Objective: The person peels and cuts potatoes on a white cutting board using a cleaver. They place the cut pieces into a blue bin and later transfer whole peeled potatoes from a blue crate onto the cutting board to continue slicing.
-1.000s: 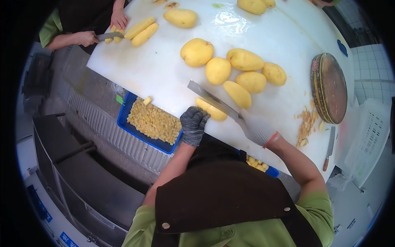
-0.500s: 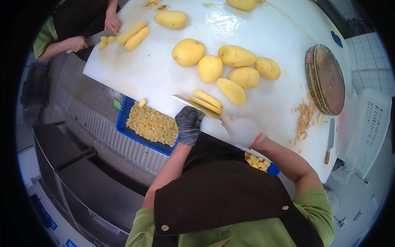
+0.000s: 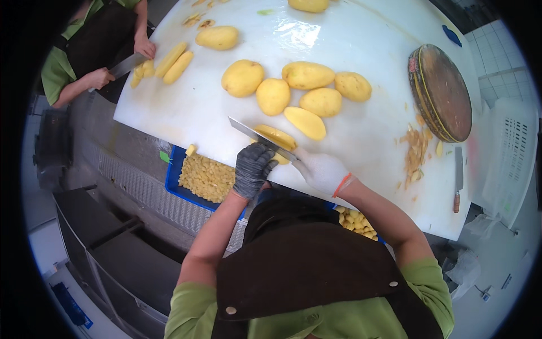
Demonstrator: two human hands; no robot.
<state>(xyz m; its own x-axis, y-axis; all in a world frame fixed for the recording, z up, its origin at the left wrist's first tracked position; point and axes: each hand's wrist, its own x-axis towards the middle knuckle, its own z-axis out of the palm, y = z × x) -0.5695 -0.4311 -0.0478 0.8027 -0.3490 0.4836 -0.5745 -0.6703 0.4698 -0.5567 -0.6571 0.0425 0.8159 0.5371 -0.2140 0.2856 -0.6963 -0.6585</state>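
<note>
Mid-frame, my right hand [image 3: 324,171] hides the handle of my knife [image 3: 257,133], and the top edge crops a potato [image 3: 309,5].

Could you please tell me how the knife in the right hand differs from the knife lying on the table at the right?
The held knife is gripped in the right hand; the lying knife rests untouched on the white table. The held knife slants toward upper left; the lying knife points nearly straight up the picture. Both are metal-bladed.
</note>
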